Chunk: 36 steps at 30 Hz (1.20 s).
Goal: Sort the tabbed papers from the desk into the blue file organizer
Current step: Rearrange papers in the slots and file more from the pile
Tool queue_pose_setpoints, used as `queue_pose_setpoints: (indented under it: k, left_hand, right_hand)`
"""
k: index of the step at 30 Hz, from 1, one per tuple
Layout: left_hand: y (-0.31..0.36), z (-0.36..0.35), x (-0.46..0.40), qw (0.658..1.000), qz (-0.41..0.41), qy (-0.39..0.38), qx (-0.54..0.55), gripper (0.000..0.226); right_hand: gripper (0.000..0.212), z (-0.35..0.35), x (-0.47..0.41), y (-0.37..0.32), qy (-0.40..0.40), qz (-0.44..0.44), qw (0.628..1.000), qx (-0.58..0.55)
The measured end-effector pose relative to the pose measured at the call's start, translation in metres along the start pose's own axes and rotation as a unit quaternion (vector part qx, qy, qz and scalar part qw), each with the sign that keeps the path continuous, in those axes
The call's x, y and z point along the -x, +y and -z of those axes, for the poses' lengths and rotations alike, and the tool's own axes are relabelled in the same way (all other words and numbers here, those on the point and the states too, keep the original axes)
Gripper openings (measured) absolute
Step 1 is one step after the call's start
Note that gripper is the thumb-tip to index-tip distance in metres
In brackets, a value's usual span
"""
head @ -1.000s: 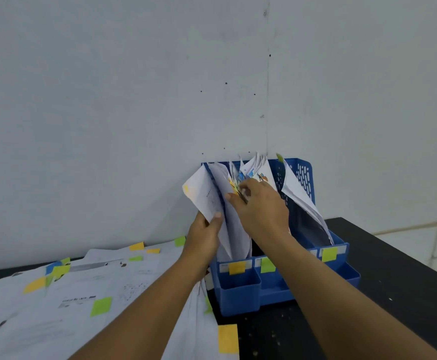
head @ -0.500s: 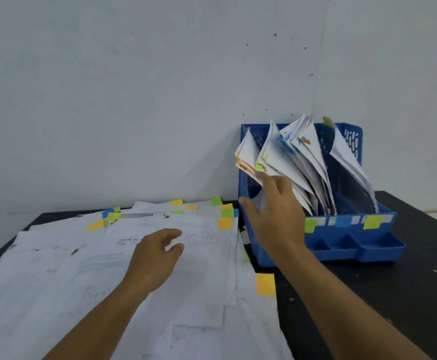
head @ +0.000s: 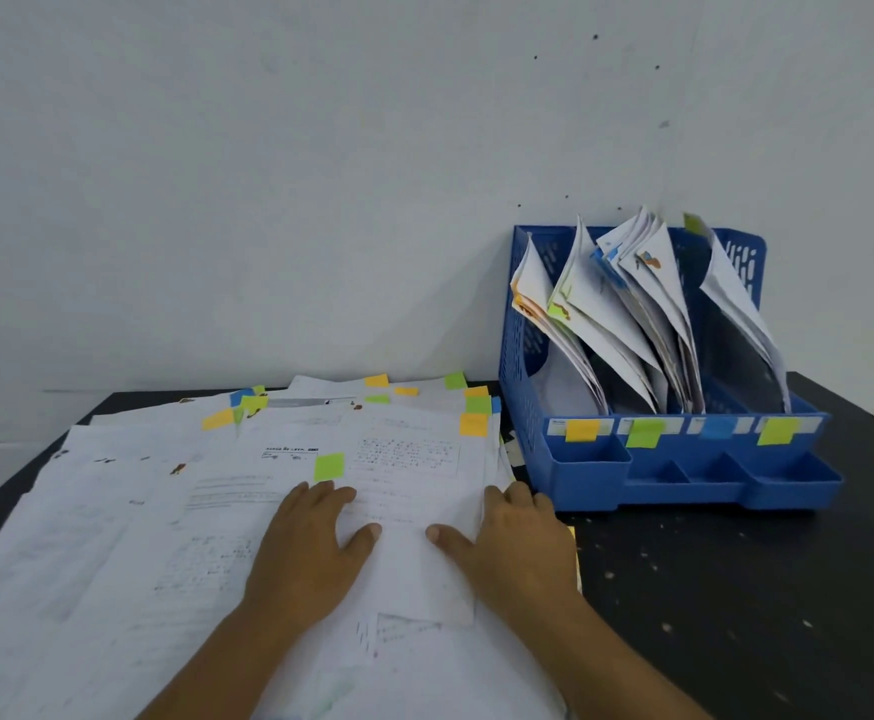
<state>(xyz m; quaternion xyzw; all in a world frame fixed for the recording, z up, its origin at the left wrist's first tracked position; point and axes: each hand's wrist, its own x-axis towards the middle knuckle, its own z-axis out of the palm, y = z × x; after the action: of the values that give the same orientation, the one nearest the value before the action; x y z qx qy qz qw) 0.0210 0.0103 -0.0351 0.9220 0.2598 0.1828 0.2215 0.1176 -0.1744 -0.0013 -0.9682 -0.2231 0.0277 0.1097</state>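
**Loose tabbed papers on desk, organizer at right**

Papers [head: 248, 517]: a wide, overlapping spread of white printed sheets covering the left and middle of the desk [head: 736, 589]. Print is too small and blurred to read. Coloured tabs stick out along the far edges: orange, green, blue, yellow. A green tab [head: 329, 466] sits on the top sheet just beyond the left fingertips.

Left hand [head: 307, 553]: flat on the top sheet, fingers straight and slightly spread, gripping nothing.

Right hand [head: 520, 545]: palm down at the spread's right edge, thumb out on the sheet, fingers bent over the paper edge; whether they pinch it cannot be told.

Organizer [head: 684, 480]: blue, perforated, standing at the back right against the wall [head: 320, 174], just beside the spread. Four slots hold leaning, fanned sheets. Front label strip carries tabs, left to right: orange [head: 582, 430], green [head: 645, 433], blue [head: 716, 427], yellow-green [head: 777, 431]. Label text is illegible. Shallow tray compartments run along its front.

Open room: bare black desk in front of and right of the organizer, speckled with pale flecks.
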Motion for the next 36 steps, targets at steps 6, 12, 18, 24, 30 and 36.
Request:
queue_pose_setpoints:
  k: [6, 12, 18, 24, 30, 36]
  left_hand:
    - [-0.001, -0.002, 0.003, 1.000, -0.007, -0.004, -0.028, 0.073]
    - [0.001, -0.002, 0.004, 0.999, -0.008, -0.020, -0.040, 0.079]
    - [0.002, -0.003, 0.004, 0.998, -0.011, -0.014, -0.052, 0.060]
    - [0.004, 0.001, 0.005, 0.997, -0.002, -0.024, -0.075, 0.093]
    - [0.011, 0.014, 0.005, 0.965, 0.132, -0.086, -0.210, 0.088]
    - [0.011, 0.024, 0.011, 0.977, 0.112, -0.028, -0.177, 0.049]
  right_hand:
    - [0.080, -0.005, -0.004, -0.004, -0.023, -0.006, 0.999, 0.027]
    - [0.065, -0.005, -0.007, -0.005, -0.012, 0.007, 0.999, 0.033]
    - [0.040, -0.004, -0.006, -0.007, 0.014, 0.007, 0.996, -0.087]
    - [0.078, -0.003, -0.004, -0.009, -0.005, -0.021, 1.000, -0.014]
    - [0.080, -0.005, -0.003, -0.006, -0.023, -0.007, 0.999, 0.027]
    - [0.078, -0.008, -0.002, -0.004, -0.007, -0.001, 1.000, 0.027]
